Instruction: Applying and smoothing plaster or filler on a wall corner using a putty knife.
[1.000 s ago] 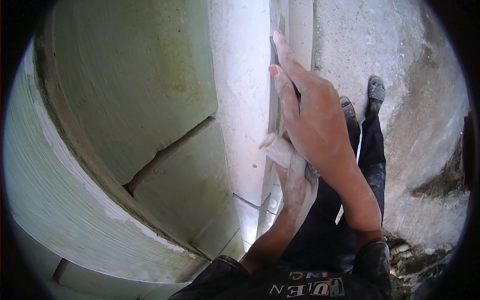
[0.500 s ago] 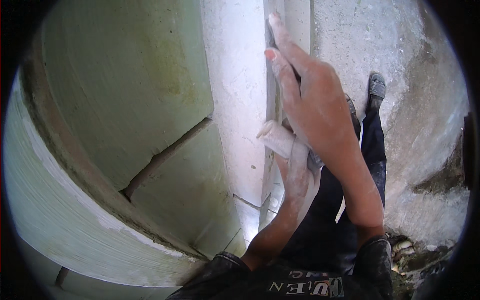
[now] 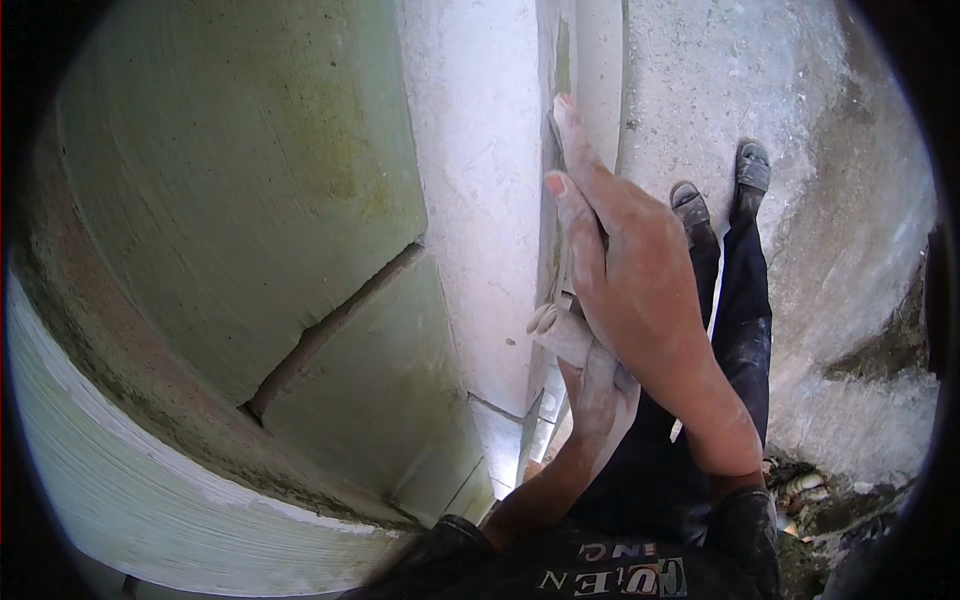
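My right hand (image 3: 645, 270), coated in pale dust, reaches along the edge of a white ledge (image 3: 475, 150). Its fingers are stretched forward and held together, with the thumb nearer to me. A thin dark edge shows beneath the fingertips; the rest of whatever it belongs to is hidden by the hand. Below and partly behind the right hand, my left hand (image 3: 600, 395) is closed, also dusty. From it juts a whitish, round-ended, handle-like piece (image 3: 560, 335) pointing toward the ledge. What that piece joins is hidden behind my right hand.
Pale green plastered panels (image 3: 260, 150) with an open joint (image 3: 330, 325) between them lie left. A curved, plastered rim (image 3: 150, 430) runs across the lower left. My sandalled feet (image 3: 752, 168) stand on the rough grey floor (image 3: 830, 260). Rubble (image 3: 800, 495) lies at lower right.
Both my hands have come down along the ledge toward me, the handle-like piece moving with the left one. My other sandal now shows more fully beside the right hand.
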The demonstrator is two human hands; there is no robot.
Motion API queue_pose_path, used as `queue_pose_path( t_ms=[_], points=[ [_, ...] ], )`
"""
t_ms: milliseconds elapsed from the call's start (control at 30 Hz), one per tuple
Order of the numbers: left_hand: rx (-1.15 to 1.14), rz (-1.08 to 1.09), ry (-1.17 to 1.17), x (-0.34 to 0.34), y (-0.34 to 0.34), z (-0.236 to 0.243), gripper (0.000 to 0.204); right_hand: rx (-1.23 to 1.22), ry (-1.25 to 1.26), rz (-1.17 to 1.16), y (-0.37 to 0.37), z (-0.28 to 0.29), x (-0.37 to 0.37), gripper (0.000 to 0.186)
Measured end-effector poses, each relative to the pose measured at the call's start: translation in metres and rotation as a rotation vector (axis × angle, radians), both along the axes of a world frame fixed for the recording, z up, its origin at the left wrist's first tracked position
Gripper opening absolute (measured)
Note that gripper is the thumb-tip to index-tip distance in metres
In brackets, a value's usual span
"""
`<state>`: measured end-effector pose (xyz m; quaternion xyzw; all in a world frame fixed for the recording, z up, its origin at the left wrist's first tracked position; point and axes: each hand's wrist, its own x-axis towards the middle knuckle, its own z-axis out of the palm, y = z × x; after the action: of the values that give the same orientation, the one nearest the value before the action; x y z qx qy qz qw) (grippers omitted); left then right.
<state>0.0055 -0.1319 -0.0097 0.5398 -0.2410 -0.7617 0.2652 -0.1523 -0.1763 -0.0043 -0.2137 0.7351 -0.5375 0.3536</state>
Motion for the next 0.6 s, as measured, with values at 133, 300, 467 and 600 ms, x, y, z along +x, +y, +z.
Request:
queue_pose_path(
  t_ms=[133,300,467,600],
  points=[
    [-0.033,-0.029,0.012,0.003,0.010,-0.001,0.053,0.009,-0.035,-0.042,-0.006,-0.002,-0.010,0.049],
    [-0.031,-0.022,-0.006,-0.005,0.004,0.008,0.051,-0.031,0.007,-0.034,0.002,0.001,0.003,0.053],
    [-0.019,-0.026,-0.015,-0.013,0.000,0.019,0.048,0.004,0.012,-0.089,-0.011,-0.002,-0.013,0.047],
    [-0.016,-0.013,-0.034,-0.016,-0.001,0.025,0.047,-0.031,-0.019,-0.073,-0.005,-0.002,-0.001,0.046]
  ],
)
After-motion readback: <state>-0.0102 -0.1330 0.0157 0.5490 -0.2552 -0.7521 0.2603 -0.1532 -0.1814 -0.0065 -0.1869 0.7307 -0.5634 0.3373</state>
